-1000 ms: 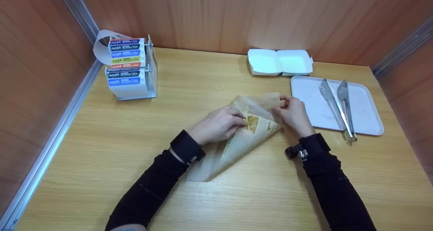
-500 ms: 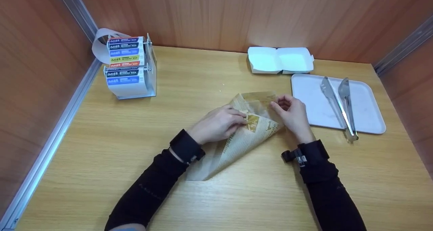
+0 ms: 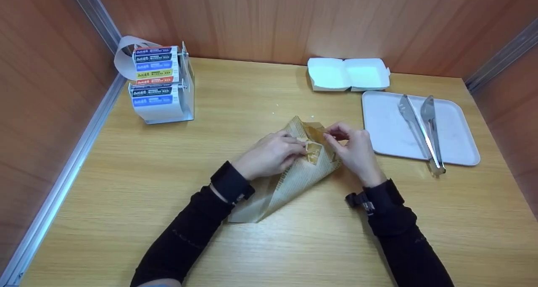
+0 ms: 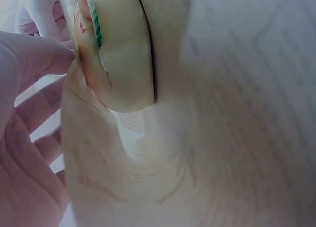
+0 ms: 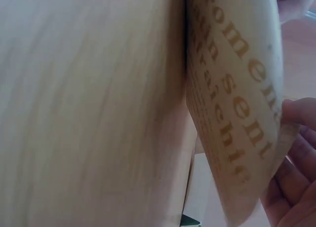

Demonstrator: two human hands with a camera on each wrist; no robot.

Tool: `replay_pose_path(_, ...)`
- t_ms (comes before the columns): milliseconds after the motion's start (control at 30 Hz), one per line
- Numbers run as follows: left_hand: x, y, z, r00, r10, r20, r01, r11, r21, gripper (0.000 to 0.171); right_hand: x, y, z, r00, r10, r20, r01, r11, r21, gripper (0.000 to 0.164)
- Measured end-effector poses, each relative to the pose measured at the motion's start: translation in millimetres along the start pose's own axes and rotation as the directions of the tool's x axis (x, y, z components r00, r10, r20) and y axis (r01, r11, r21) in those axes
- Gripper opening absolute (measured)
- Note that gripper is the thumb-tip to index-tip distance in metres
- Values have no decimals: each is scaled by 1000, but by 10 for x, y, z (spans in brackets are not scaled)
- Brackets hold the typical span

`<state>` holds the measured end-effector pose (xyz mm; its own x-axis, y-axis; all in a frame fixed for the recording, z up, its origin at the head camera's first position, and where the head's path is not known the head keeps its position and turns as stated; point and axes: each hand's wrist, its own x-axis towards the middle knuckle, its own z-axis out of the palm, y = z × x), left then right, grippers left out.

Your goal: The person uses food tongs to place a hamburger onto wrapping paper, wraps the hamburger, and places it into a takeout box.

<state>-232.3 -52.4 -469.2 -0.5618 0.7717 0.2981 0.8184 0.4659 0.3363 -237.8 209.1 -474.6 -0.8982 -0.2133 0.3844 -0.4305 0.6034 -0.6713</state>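
A sheet of printed brown wrapping paper [image 3: 300, 182] lies folded on the table. Its near-left end is flat and its far corner stands up. Partly within the paper, a sandwich-like bun [image 4: 126, 54] with a green frilled edge shows in the left wrist view; the paper hides it in the head view. My left hand [image 3: 271, 154] pinches the paper near its dark printed patch. With thumb and fingers, my right hand [image 3: 353, 148] pinches the flap on the right side. Large printed letters on the paper [image 5: 237, 89] face the right wrist camera.
An open white takeaway box [image 3: 330, 75] stands against the back wall. To the right lies a white tray [image 3: 388, 129] bearing metal tongs [image 3: 422, 131], whose end passes the near rim. A label dispenser [image 3: 157, 85] with colored labels occupies the back left. Wooden walls surround the table.
My right hand has moved left, drawing the right flap of the paper inward and folding it over. My left hand stays in place on the paper.
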Motion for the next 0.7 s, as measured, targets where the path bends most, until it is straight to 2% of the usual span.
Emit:
replay_pose_path(267, 9, 8, -2, 1000, -19, 22, 19, 1000, 14, 22, -56, -92, 26, 984, -133, 122, 142, 987, -74, 7)
replay_pose_path(467, 11, 13, -29, 998, -35, 58, 35, 999, 0, 25, -77, -122, 67, 968, -132, 215, 146, 988, -53, 10)
replay_pose_path(700, -22, -8, -73, 998, -37, 49, 39, 997, -59, 26, -70, -129, 84, 953, -141, 269, 162, 985, -57, 12)
